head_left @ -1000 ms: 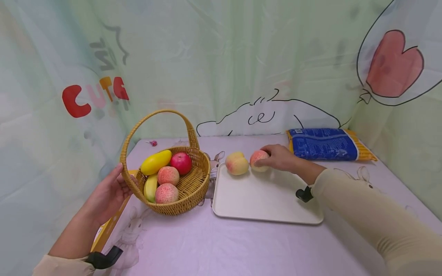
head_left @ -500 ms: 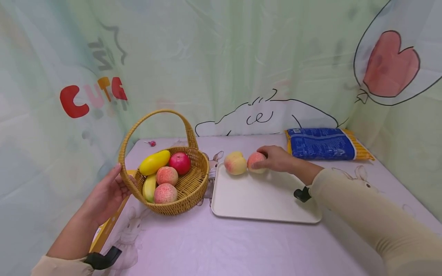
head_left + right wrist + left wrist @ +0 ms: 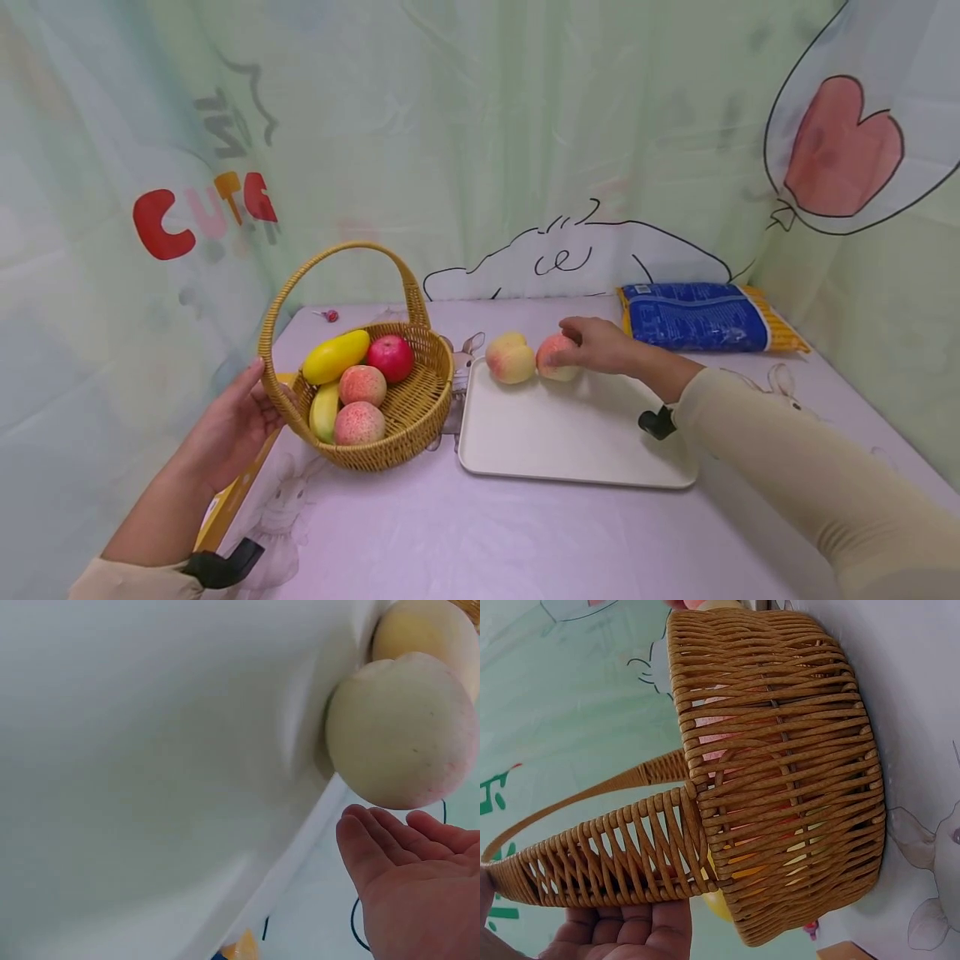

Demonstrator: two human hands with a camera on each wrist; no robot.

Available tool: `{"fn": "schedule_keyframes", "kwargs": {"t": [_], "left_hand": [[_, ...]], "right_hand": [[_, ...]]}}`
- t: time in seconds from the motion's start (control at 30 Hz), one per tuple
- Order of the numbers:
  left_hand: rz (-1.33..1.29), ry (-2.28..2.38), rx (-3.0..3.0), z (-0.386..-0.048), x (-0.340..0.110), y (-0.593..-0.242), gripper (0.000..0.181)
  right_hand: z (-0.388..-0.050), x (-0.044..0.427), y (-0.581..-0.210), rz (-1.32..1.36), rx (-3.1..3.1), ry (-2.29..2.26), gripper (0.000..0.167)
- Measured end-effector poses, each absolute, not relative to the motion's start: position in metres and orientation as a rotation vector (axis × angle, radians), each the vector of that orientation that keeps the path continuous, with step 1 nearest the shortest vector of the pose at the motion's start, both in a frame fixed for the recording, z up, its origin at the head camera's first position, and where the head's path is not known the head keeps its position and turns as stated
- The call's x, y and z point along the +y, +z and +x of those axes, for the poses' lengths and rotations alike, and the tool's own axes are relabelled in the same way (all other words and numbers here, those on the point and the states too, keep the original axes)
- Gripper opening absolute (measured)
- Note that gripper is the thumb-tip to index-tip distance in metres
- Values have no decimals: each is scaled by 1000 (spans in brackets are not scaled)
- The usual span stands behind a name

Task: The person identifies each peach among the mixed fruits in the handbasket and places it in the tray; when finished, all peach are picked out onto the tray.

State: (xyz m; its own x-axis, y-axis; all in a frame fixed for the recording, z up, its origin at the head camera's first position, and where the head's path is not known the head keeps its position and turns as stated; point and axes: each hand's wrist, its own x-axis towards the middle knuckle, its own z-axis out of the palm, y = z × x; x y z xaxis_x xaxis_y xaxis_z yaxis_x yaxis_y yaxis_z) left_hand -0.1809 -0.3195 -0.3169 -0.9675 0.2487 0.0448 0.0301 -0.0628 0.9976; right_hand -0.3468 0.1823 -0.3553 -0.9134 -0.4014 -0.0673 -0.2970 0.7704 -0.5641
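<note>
A wicker basket [image 3: 375, 454] [image 3: 780, 772] stands at the left, holding two peaches [image 3: 363, 386], a red fruit [image 3: 390, 358], a yellow fruit [image 3: 336, 357] and a yellow-green fruit [image 3: 325, 412]. My left hand [image 3: 228, 429] [image 3: 630, 934] grips the left base of its handle, fingers behind the wicker. On the far left part of a white tray [image 3: 577, 433] [image 3: 150, 780] sit two peaches side by side, a yellowish one [image 3: 511, 358] and a pinker one [image 3: 553, 354] [image 3: 401, 731]. My right hand [image 3: 600, 344] [image 3: 420, 877] is against the pinker one, fingers extended, not closed round it.
A blue and yellow packet [image 3: 693, 317] lies at the back right, behind the tray. A small lollipop [image 3: 331, 316] is at the back left. A yellow-edged box [image 3: 243, 492] lies partly beneath my left hand and the basket.
My right hand's fingers have loosened and lifted a little from the pinker peach, which stays on the tray beside the other. The left hand keeps its place on the basket handle.
</note>
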Motion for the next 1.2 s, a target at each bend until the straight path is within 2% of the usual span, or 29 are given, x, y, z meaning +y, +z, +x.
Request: {"fn": "schedule_keyframes", "kwargs": {"t": [0.3, 0.67, 1.2], "left_hand": [[332, 2168, 2008, -181, -321, -316, 43], [311, 2153, 2026, -181, -321, -316, 43], [300, 2180, 2003, -182, -321, -317, 35]], "right_hand": [[-346, 177, -334, -594, 2763, -924, 98], [-338, 158, -305, -686, 2680, -1114, 93], [-331, 114, -284, -897, 2644, -1003, 83]]}}
